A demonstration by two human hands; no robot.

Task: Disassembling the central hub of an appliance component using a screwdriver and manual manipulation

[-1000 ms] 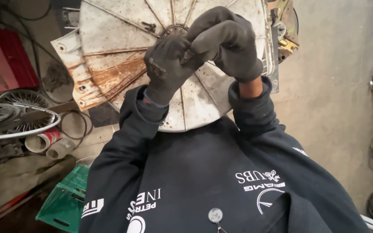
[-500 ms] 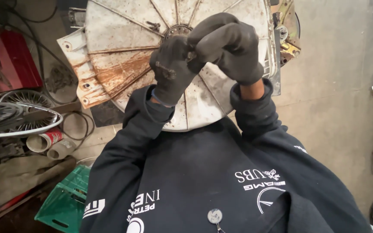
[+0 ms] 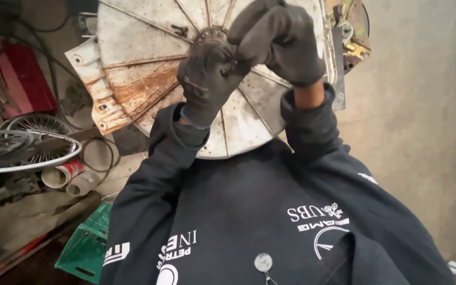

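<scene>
Head view: gloved left hand [image 3: 207, 82] and right hand [image 3: 281, 42] pinch together, hiding whatever they hold, over the rusty drum's hub [image 3: 209, 36].

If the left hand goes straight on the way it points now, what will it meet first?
Probably the hub ring of the rusty round metal drum: the left hand points at it, though depth is unclear.

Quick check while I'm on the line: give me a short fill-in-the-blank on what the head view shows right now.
1. Both hands, the left hand and the right hand, wear dark ____.
2. They meet over the hub of a round, ribbed metal drum streaked with ____.
3. The plastic crate at lower left is ____.
4. A spoked ____ lies at the left edge.

Missing words: gloves; rust; green; wheel
</scene>
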